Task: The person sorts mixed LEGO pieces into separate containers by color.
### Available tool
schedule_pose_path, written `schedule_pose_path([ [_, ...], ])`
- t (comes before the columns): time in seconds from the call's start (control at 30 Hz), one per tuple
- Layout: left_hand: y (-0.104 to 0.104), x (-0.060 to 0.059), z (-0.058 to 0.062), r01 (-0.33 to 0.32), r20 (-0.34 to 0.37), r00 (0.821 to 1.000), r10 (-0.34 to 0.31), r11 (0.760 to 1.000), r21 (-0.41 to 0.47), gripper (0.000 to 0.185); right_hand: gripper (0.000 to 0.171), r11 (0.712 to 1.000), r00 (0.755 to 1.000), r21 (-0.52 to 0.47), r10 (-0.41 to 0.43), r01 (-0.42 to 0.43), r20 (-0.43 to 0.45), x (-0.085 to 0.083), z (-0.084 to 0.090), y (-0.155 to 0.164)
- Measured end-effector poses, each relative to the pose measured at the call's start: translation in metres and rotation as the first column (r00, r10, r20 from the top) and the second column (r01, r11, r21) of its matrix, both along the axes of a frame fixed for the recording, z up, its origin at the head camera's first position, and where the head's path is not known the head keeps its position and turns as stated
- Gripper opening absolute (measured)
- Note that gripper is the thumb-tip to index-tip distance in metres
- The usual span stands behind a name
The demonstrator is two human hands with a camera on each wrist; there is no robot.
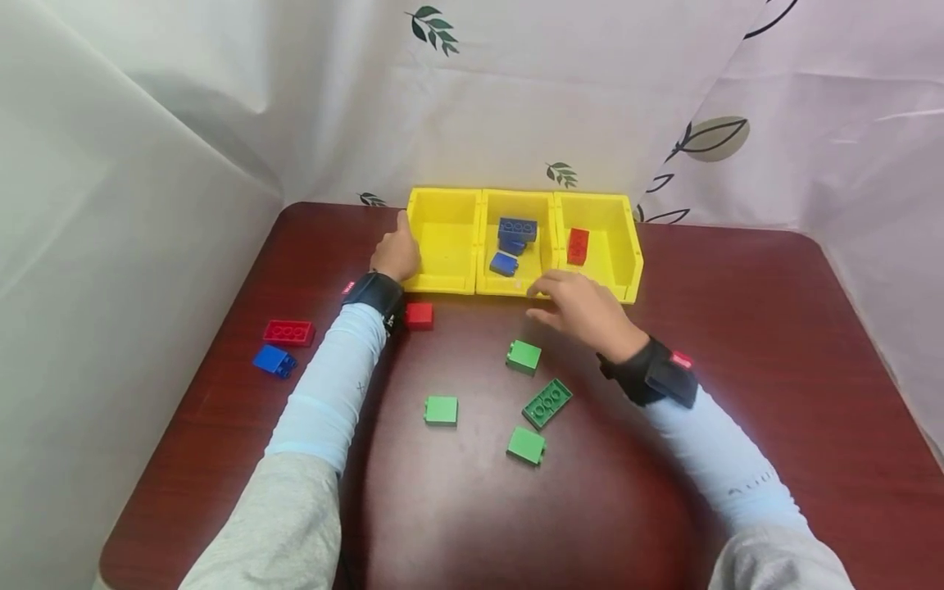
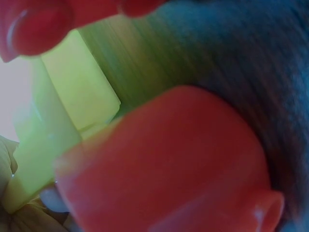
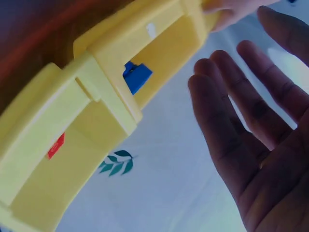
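My left hand (image 1: 397,252) grips the outer side of the left yellow bin (image 1: 442,285); in the left wrist view its fingers (image 2: 29,220) lie around the bin's edge, partly cut off. Just below that hand is a red brick (image 1: 419,316), and a large blurred red brick (image 2: 169,164) fills the left wrist view. Over the front rim of the yellow bins my right hand (image 1: 583,310) hovers, its fingers loosely bent and holding nothing. Blue bricks (image 1: 518,229) lie in the middle bin (image 1: 543,287). The right bin (image 1: 633,262) has a red brick (image 1: 578,246) in it.
On the table (image 1: 457,524) between my arms lie a light green brick (image 1: 524,357), another green brick (image 1: 441,410), a dark green brick (image 1: 547,403) and a lower green brick (image 1: 527,446). Left of my left arm are a red brick (image 1: 288,332) and a blue brick (image 1: 274,360). Behind hangs a white curtain (image 1: 332,98).
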State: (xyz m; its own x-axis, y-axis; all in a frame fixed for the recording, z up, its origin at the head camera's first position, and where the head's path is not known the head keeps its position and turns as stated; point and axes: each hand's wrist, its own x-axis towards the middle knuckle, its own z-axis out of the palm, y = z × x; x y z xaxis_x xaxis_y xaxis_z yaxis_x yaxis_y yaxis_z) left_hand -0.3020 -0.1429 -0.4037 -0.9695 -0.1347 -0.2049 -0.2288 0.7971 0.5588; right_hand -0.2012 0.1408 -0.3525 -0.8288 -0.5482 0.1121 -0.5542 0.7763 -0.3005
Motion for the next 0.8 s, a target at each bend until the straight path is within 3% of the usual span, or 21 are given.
schedule_pose_path([
  [0.27, 0.001, 0.006, 0.006, 0.006, 0.003, 1.000, -0.006, 1.000, 0.005, 0.048, 0.032, 0.999, 0.999, 0.027, 0.038, -0.037, -0.034, 0.051, -0.022, 0.024],
  [0.43, 0.004, 0.008, 0.006, 0.014, 0.003, 1.000, -0.014, 1.000, 0.009, 0.047, 0.027, 0.992, 0.993, 0.052, 0.115, -0.115, 0.000, 0.078, -0.045, 0.037],
  [0.6, 0.003, 0.006, 0.004, 0.009, -0.010, 1.000, -0.009, 1.000, -0.004, 0.047, 0.026, 0.987, 0.987, -0.025, 0.158, -0.157, 0.025, 0.088, -0.058, 0.043],
  [0.8, 0.001, 0.002, 0.001, 0.006, -0.006, 1.000, -0.006, 1.000, -0.022, 0.047, 0.023, 0.984, 0.986, -0.074, 0.164, -0.160, 0.039, 0.089, -0.059, 0.042],
])
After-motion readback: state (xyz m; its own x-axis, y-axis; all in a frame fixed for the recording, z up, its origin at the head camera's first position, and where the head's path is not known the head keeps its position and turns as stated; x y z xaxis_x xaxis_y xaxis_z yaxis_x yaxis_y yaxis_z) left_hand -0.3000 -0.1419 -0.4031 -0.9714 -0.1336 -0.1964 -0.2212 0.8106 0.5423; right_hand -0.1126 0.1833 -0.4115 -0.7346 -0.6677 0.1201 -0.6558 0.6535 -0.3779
